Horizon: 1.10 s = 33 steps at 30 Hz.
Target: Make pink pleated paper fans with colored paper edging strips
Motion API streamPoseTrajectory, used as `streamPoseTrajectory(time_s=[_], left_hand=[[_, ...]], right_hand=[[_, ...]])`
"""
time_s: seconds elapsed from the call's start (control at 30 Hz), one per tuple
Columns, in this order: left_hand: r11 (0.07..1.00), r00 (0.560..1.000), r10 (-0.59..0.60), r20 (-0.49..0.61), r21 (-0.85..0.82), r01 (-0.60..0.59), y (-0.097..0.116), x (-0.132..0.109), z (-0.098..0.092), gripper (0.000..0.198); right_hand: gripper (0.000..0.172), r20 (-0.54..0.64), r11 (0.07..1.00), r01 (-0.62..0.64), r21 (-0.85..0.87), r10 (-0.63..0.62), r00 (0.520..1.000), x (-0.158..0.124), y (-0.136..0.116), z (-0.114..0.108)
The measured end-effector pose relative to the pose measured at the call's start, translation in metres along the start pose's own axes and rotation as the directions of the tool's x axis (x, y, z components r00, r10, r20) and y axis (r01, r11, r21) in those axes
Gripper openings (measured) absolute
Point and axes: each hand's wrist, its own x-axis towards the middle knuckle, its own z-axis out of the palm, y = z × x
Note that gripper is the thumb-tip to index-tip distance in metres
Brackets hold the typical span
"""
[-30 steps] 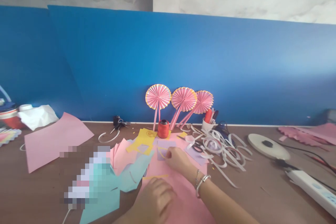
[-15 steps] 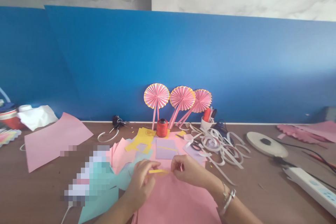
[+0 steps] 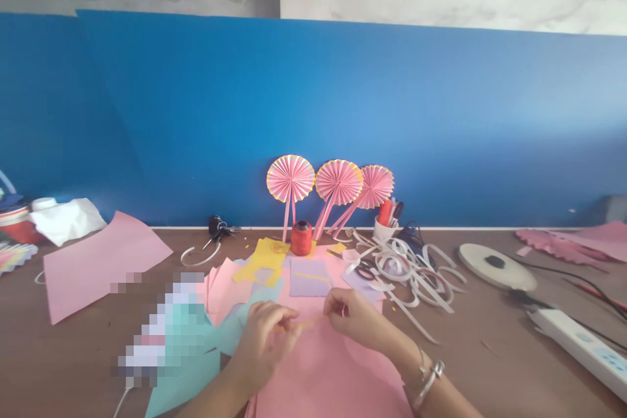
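A thin yellow paper strip (image 3: 304, 324) stretches between my two hands, above the pink paper sheets (image 3: 333, 379). My left hand (image 3: 264, 343) is closed on the strip's left end, partly hiding it. The fingers of my right hand (image 3: 350, 317) are pinched at its right end. Just beyond my hands lies a lilac paper square (image 3: 309, 286) with another narrow yellow strip across it. Yellow paper pieces (image 3: 262, 262) and a red thread spool (image 3: 301, 240) sit farther back.
Three pleated pink paper rosettes (image 3: 290, 179) lean against the blue panel (image 3: 196, 111). Curled white strips (image 3: 416, 268) and scissors (image 3: 365, 269) lie at right, near a cup of pens (image 3: 383, 228). A power strip (image 3: 582, 346) is far right; teal paper (image 3: 189, 379) is left.
My right hand has shifted slightly right, away from the left. The yellow strip now looks thinner and drawn out between them. My left hand stays nearly in place.
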Motion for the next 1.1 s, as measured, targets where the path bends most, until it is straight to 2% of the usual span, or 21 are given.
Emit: streamPoseTrajectory(time_s=[0.2,0.27,0.33,0.4,0.47,0.57,0.63,0.7,0.8,0.83,0.97,1.1], left_hand=[[0.997,1.0,-0.011,-0.021,0.079,0.012,-0.008,0.003,0.007,0.023],[0.995,0.999,-0.005,-0.044,0.095,0.009,-0.009,0.004,0.008,0.024],[0.995,0.998,0.012,-0.062,0.101,-0.006,-0.009,0.004,0.009,0.024],[0.995,0.997,0.036,-0.071,0.1,-0.029,-0.007,0.003,0.01,0.024],[0.993,0.995,0.067,-0.07,0.103,-0.06,-0.005,0.003,0.011,0.024],[0.988,0.992,0.116,-0.049,0.104,-0.11,-0.004,0.003,0.012,0.025],[0.989,0.991,0.125,-0.047,0.088,-0.121,-0.006,0.002,0.014,0.023],[0.994,0.992,0.089,-0.09,0.073,-0.083,-0.009,0.0,0.016,0.017],[0.994,0.988,0.053,-0.148,0.104,-0.038,-0.01,-0.003,0.018,0.021],[0.989,0.99,0.073,-0.119,0.134,-0.057,-0.008,-0.004,0.018,0.019],[0.951,0.978,0.171,0.118,0.241,-0.195,0.005,-0.005,0.016,0.017],[0.933,0.97,0.138,0.202,0.303,-0.196,0.012,-0.003,0.015,0.016]], right_hand=[[0.024,-0.003,0.999,-0.027,-0.035,0.027,1.0,-0.002,0.0,0.001],[0.026,-0.079,0.994,0.048,-0.103,-0.056,0.995,-0.006,-0.005,0.004],[0.03,-0.167,0.967,0.182,-0.177,-0.212,0.963,-0.009,-0.011,0.012],[0.031,-0.186,0.93,0.296,-0.216,-0.337,0.923,-0.011,-0.015,0.021],[0.023,-0.18,0.921,0.328,-0.209,-0.366,0.913,-0.013,-0.017,0.029],[0.01,-0.176,0.958,0.266,-0.112,-0.282,0.943,-0.012,-0.017,0.036],[0.012,-0.159,0.978,0.208,-0.012,-0.207,0.965,-0.01,-0.016,0.035],[0.014,-0.146,0.983,0.176,0.055,-0.167,0.975,-0.007,-0.012,0.03],[0.015,-0.139,0.99,0.126,0.06,-0.117,0.983,0.0,0.001,0.021],[0.014,-0.122,0.994,0.098,0.049,-0.091,0.988,0.002,0.007,0.019],[0.009,-0.039,0.999,0.035,0.023,-0.034,0.999,0.008,0.025,0.016],[0.008,-0.027,1.0,0.013,-0.018,-0.014,1.0,0.01,0.03,0.017]])
